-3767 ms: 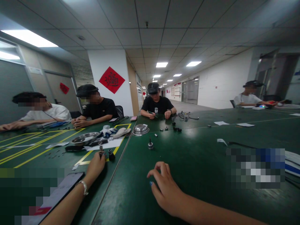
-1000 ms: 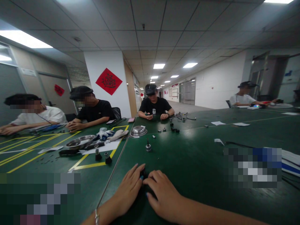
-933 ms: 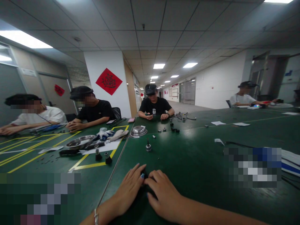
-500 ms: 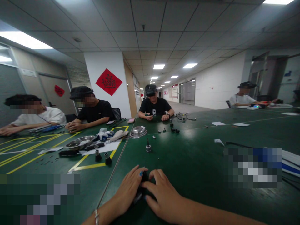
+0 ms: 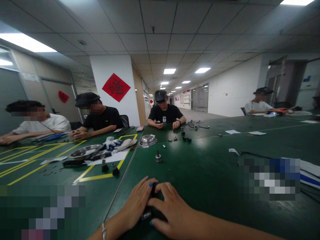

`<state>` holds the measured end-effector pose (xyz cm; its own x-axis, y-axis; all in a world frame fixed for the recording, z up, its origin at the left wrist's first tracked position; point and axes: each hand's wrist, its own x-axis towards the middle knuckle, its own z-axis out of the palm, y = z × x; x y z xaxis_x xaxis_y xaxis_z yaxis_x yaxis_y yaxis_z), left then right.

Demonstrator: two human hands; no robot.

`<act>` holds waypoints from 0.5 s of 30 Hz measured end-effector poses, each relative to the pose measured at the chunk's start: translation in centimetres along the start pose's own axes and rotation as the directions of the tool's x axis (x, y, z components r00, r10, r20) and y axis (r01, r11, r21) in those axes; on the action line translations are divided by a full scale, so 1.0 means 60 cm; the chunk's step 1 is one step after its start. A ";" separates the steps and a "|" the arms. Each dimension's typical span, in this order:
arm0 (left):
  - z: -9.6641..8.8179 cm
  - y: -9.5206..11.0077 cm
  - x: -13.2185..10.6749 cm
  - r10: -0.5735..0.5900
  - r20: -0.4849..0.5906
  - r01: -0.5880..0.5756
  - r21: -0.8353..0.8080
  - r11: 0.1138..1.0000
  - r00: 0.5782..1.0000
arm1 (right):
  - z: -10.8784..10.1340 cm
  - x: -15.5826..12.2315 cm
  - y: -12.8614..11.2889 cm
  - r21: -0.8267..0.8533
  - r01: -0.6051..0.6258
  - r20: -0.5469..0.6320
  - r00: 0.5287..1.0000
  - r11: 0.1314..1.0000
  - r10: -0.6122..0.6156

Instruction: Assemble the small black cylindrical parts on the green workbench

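- Dial centred on the hands, 12 straight ahead: the black part (image 5: 153,189) is at the centre, low over the worktop (image 5: 215,173), mostly covered by fingers.
- Left hand (image 5: 138,200): its grip looks closed around the black part, thumb against it.
- Right hand (image 5: 172,203): curled in from 3 o'clock, fingertips at the part; whether its grip is closed, I cannot tell.
- A shiny piece (image 5: 146,215) shows between the hands, towards 7 o'clock; whether it joins the black part is hidden.
- Handling, as a judgement: light, stiff, probably smooth enough to slip or roll; best pinched around its sides.
- At 12 o'clock, well apart, stands a metal knob (image 5: 158,158); at 10, two black cones (image 5: 115,169).
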<state>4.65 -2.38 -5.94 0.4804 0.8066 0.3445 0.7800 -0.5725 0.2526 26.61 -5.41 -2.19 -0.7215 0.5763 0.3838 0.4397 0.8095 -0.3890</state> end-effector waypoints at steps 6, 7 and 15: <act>-0.006 0.007 0.001 -0.057 0.018 0.057 -0.052 0.997 0.998 | -0.001 -0.003 0.003 0.025 0.092 -0.032 0.995 0.995 -0.092; -0.009 0.011 0.002 -0.071 0.020 0.073 -0.063 0.995 0.997 | 0.000 -0.003 0.004 0.028 0.105 -0.044 0.994 0.994 -0.104; -0.035 0.055 0.026 -0.184 -0.039 0.177 -0.147 0.973 0.982 | 0.000 0.004 -0.005 0.022 0.010 -0.181 0.983 1.000 -0.006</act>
<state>7.14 -3.30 -2.67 0.3126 0.8919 0.3268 0.7853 -0.4362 0.4394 26.32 -5.55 -1.95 -0.6150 0.5826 0.5314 0.4207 0.8124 -0.4038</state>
